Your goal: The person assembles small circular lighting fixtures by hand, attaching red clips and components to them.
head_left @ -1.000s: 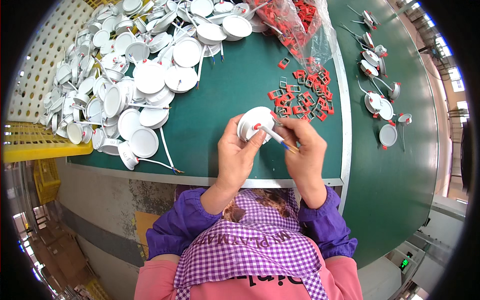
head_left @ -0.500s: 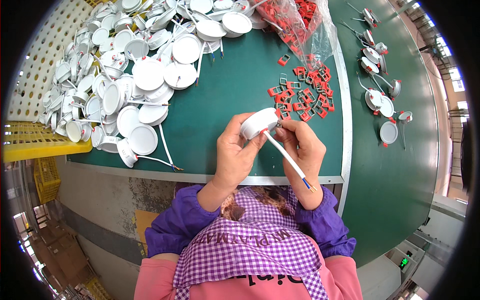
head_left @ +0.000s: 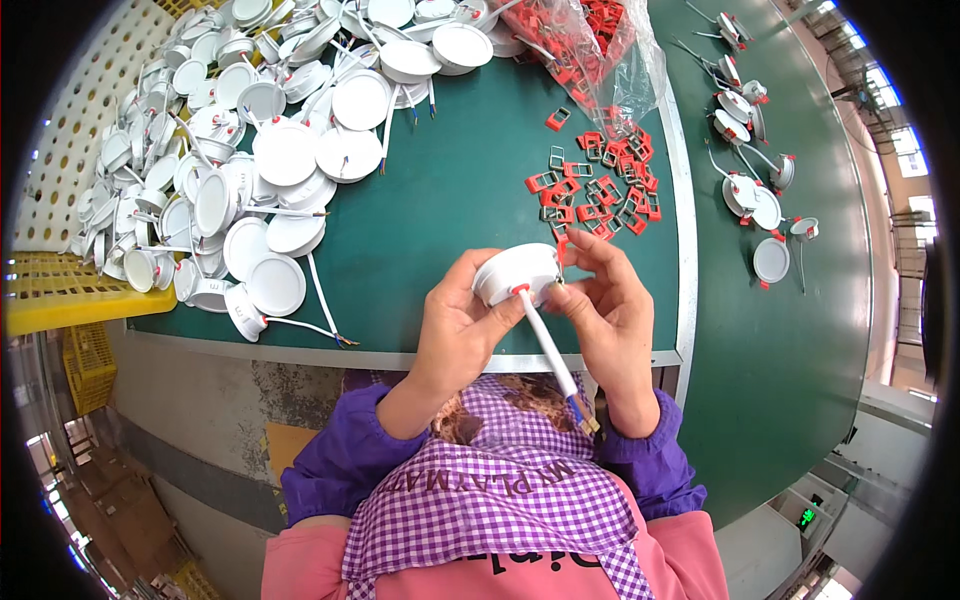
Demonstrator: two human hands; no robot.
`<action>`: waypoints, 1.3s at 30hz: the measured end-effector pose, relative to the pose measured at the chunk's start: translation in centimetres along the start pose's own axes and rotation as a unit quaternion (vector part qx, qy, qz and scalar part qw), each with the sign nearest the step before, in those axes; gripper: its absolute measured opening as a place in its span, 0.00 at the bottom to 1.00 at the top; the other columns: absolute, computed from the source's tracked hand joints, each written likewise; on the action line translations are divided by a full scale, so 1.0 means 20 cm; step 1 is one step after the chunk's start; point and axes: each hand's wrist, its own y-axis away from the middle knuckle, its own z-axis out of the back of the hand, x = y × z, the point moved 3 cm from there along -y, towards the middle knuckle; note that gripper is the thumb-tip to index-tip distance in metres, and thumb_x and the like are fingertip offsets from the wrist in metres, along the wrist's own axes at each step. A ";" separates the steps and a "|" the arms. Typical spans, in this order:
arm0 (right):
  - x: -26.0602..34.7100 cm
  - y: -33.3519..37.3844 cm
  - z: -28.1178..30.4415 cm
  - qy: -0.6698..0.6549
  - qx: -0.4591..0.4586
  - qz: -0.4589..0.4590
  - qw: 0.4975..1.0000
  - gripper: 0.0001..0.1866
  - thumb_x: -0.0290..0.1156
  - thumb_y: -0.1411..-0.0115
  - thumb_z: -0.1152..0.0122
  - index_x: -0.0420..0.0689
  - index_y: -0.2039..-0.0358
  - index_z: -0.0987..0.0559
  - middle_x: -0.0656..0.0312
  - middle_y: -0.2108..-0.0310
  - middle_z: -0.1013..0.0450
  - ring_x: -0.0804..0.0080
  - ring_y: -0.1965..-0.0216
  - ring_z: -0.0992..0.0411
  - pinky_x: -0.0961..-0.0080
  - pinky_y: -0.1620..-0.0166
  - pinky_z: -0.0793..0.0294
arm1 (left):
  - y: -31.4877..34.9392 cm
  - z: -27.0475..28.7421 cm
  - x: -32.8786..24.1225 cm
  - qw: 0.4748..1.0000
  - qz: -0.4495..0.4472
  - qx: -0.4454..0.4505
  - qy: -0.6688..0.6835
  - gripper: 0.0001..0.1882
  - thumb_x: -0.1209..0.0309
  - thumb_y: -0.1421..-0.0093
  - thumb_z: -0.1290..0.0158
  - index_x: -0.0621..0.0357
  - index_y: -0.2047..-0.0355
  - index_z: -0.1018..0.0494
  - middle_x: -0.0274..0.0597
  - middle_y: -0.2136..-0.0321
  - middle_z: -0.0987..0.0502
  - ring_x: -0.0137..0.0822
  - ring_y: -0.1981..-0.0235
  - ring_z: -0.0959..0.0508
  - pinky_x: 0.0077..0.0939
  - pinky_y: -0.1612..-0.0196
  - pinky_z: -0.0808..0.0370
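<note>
Your left hand [head_left: 455,325] is gripping the white lamp [head_left: 518,268] | your right hand [head_left: 615,315] is pinching a red clip [head_left: 562,247] against its facing edge | white cable [head_left: 545,338] now hanging steeper between your wrists; clip seemingly being fitted.

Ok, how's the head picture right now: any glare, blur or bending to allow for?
Head view: the white round fixture, left hand and right hand look fairly clear, the wire ends softer; head view: windows along the right rim are washed out; head view: the right-hand green table's outer edge bows, and the corners go black.
</note>
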 end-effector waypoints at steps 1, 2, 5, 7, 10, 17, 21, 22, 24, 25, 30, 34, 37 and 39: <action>0.00 0.02 0.00 -0.036 0.004 -0.037 0.999 0.24 0.19 0.44 0.39 0.32 0.46 0.33 0.53 0.55 0.28 0.75 0.67 0.25 0.81 0.65 0.25 | 0.01 0.00 0.00 1.000 0.011 0.009 0.004 0.17 0.80 0.42 0.43 0.64 0.54 0.34 0.39 0.60 0.25 0.26 0.58 0.24 0.22 0.54 0.25; 0.00 0.03 -0.01 -0.072 0.008 -0.074 0.995 0.24 0.18 0.44 0.40 0.31 0.46 0.33 0.51 0.55 0.28 0.74 0.67 0.25 0.81 0.65 0.25 | 0.02 0.01 -0.02 1.000 0.011 0.010 0.004 0.17 0.80 0.42 0.43 0.64 0.54 0.34 0.39 0.60 0.25 0.26 0.58 0.24 0.22 0.54 0.25; -0.07 0.05 0.02 -0.080 0.011 -0.096 0.992 0.23 0.18 0.43 0.41 0.29 0.47 0.33 0.48 0.55 0.27 0.72 0.69 0.24 0.81 0.67 0.23 | 0.06 0.00 0.00 0.997 0.055 0.038 -0.032 0.16 0.79 0.42 0.43 0.63 0.54 0.33 0.38 0.60 0.25 0.26 0.58 0.24 0.22 0.54 0.26; -0.10 0.07 0.02 -0.095 0.013 -0.101 0.990 0.23 0.19 0.43 0.41 0.28 0.48 0.33 0.48 0.56 0.26 0.72 0.70 0.23 0.82 0.67 0.23 | 0.07 0.01 0.03 0.997 0.067 0.037 -0.014 0.17 0.80 0.42 0.43 0.63 0.53 0.33 0.38 0.60 0.25 0.26 0.57 0.25 0.23 0.53 0.26; -0.13 0.05 0.05 -0.089 0.034 -0.125 0.988 0.21 0.19 0.44 0.40 0.30 0.50 0.30 0.51 0.58 0.25 0.74 0.71 0.24 0.81 0.67 0.24 | 0.06 0.02 0.06 0.996 0.085 0.023 0.019 0.18 0.81 0.43 0.44 0.64 0.52 0.33 0.39 0.59 0.25 0.27 0.55 0.25 0.23 0.51 0.27; -0.10 -0.21 0.10 0.307 -0.024 0.155 0.939 0.08 0.23 0.46 0.39 0.42 0.64 0.23 0.56 0.69 0.28 0.58 0.72 0.27 0.70 0.68 0.28 | 0.01 0.09 -0.04 0.993 0.042 -0.042 -0.102 0.21 0.86 0.46 0.45 0.69 0.51 0.34 0.45 0.58 0.25 0.32 0.54 0.24 0.26 0.50 0.27; -0.08 -0.36 0.01 0.452 0.065 0.182 0.871 0.08 0.23 0.48 0.41 0.40 0.66 0.25 0.55 0.65 0.30 0.54 0.61 0.28 0.59 0.62 0.29 | 0.02 0.11 -0.05 0.993 0.083 -0.040 -0.072 0.19 0.82 0.44 0.44 0.66 0.52 0.33 0.45 0.59 0.24 0.31 0.58 0.23 0.25 0.55 0.25; -0.09 -0.37 0.00 0.451 0.067 0.185 0.871 0.08 0.23 0.48 0.41 0.40 0.66 0.25 0.55 0.65 0.30 0.54 0.61 0.28 0.59 0.62 0.29 | 0.02 0.12 -0.03 0.994 0.099 -0.042 0.009 0.18 0.79 0.43 0.44 0.64 0.53 0.32 0.44 0.59 0.24 0.30 0.60 0.23 0.24 0.58 0.23; -0.12 -0.40 -0.01 0.498 0.095 0.184 0.842 0.07 0.22 0.47 0.42 0.39 0.66 0.26 0.52 0.64 0.30 0.53 0.60 0.29 0.59 0.60 0.28 | 0.02 0.12 -0.02 0.988 0.112 -0.031 0.099 0.17 0.76 0.41 0.46 0.62 0.52 0.34 0.44 0.57 0.25 0.34 0.57 0.23 0.30 0.56 0.23; -0.11 -0.41 -0.01 0.498 0.115 0.162 0.844 0.06 0.22 0.47 0.43 0.38 0.67 0.27 0.51 0.64 0.31 0.51 0.60 0.29 0.58 0.59 0.28 | 0.02 0.11 -0.01 0.974 0.127 -0.017 0.188 0.16 0.74 0.39 0.48 0.61 0.51 0.35 0.45 0.56 0.26 0.38 0.54 0.24 0.36 0.54 0.23; -0.09 -0.44 -0.01 0.518 0.111 0.197 0.825 0.05 0.23 0.46 0.43 0.39 0.69 0.28 0.52 0.66 0.32 0.52 0.63 0.29 0.59 0.63 0.28 | 0.02 0.09 0.01 0.963 0.168 -0.037 0.207 0.18 0.75 0.39 0.49 0.58 0.49 0.37 0.45 0.53 0.28 0.40 0.53 0.24 0.38 0.54 0.22; 0.03 -0.35 0.01 0.463 0.009 0.241 0.853 0.05 0.26 0.46 0.41 0.41 0.68 0.26 0.56 0.74 0.31 0.62 0.75 0.27 0.65 0.72 0.29 | 0.02 0.09 0.01 0.971 0.179 -0.019 0.154 0.19 0.77 0.39 0.48 0.59 0.48 0.37 0.44 0.54 0.28 0.36 0.54 0.24 0.35 0.56 0.22; 0.00 -0.28 0.03 0.124 0.123 -0.095 0.980 0.06 0.26 0.41 0.41 0.39 0.63 0.24 0.62 0.77 0.25 0.82 0.76 0.27 0.81 0.72 0.28 | 0.02 0.09 0.02 0.978 0.171 -0.021 0.115 0.20 0.77 0.40 0.47 0.59 0.48 0.37 0.42 0.55 0.27 0.33 0.56 0.23 0.29 0.58 0.22; -0.04 -0.25 0.04 0.026 0.148 -0.093 0.984 0.06 0.26 0.40 0.40 0.38 0.64 0.24 0.63 0.75 0.25 0.82 0.75 0.27 0.82 0.71 0.27 | 0.01 0.09 0.02 0.981 0.164 -0.022 0.098 0.20 0.77 0.41 0.46 0.59 0.48 0.37 0.41 0.56 0.26 0.30 0.57 0.23 0.26 0.59 0.23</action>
